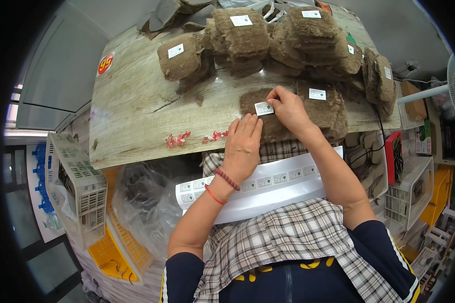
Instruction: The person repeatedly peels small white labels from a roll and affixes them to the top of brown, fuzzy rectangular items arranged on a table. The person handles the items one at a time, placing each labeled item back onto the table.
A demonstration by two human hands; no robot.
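The person's right hand pinches a small white rectangular sticker label between thumb and fingertips, the digits closed on its right end, and holds it against the top of a flat brown fibrous mat that lies at the near edge of the pale wood-grain tabletop. The left hand rests flat, palm down with its fingers together and gripping nothing, on the near part of the same mat, its fingertips just below the label. That wrist wears a dark red beaded bracelet and a thin red band.

Just to the right of this mat lies another brown fibrous mat that already carries a white label. Farther back on the tabletop stand several stacks of like brown mats, most topped with a white label. A few small red scraps lie near the front edge of the table, to the left of the hands.

Across the person's lap, over a checked cloth, lies a long white backing sheet bearing a row of small labels; how many remain is hard to tell, since the forearms cover part of it. To the left stand a white slotted plastic crate and a yellow one
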